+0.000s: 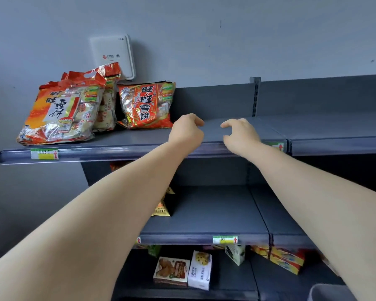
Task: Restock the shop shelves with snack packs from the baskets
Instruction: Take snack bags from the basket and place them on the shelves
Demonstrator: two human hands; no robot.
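Three orange-red rice cracker packs on the top shelf (139, 140), left end. Biggest pack (61, 114) at far left, leaning back; a second pack (105, 105) stands behind and beside it, mostly hidden; third pack (147, 105) upright to their right, back against the shelf's rear panel.

Left hand (186, 131) over the shelf just right of the third pack, near it, contact not clear. Fingers curled loosely, holding nothing. Right hand (240, 135) a bit further right, apart from the left, fingers half-curled and spread, thumb (228, 140) near the shelf's front edge, also empty. Both forearms reach up from below. Rest of the top shelf to the right of the hands is bare.

Price tags on the shelf lip: one (44, 154) under the big pack, another (277, 146) partly behind the right wrist.

Middle shelf (215, 209): a yellow snack bag (163, 209) partly hidden by the left forearm. Bottom shelf: a box with fried-chicken picture (172, 271), a white cookie box (200, 270) touching it, a small white-green carton (234, 254), yellow-red boxes (284, 259) to the right.

White wall-mounted router box (112, 55) above the packs. Grey bin rim (326, 292) at the bottom right corner.
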